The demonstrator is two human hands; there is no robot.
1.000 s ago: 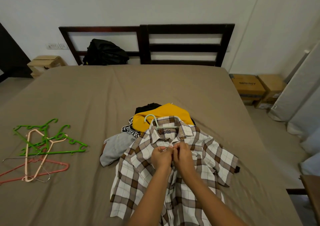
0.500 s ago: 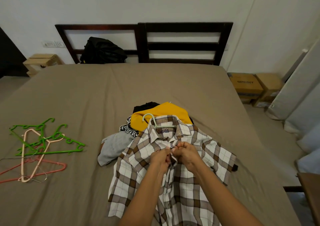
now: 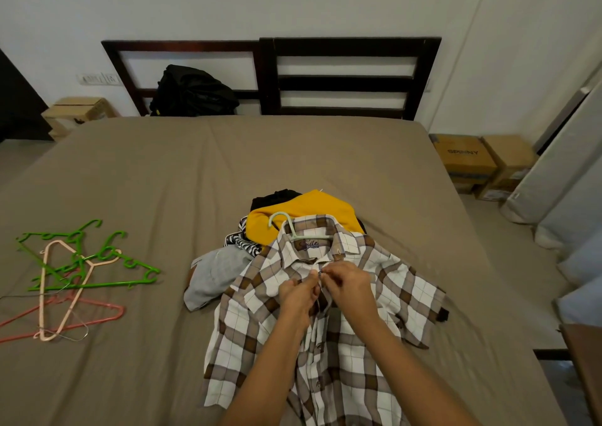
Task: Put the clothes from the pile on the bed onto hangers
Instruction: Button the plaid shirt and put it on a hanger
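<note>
Several spare hangers lie tangled at the left of the bed, well apart from the work. The pile sits behind the plaid shirt, which is spread flat with its collar around a pale hanger. The left hand and right hand each pinch the placket just below the collar, probably fastening a button to secure the shirt. Bare sheet lies to the right, up to the mattress edge.
</note>
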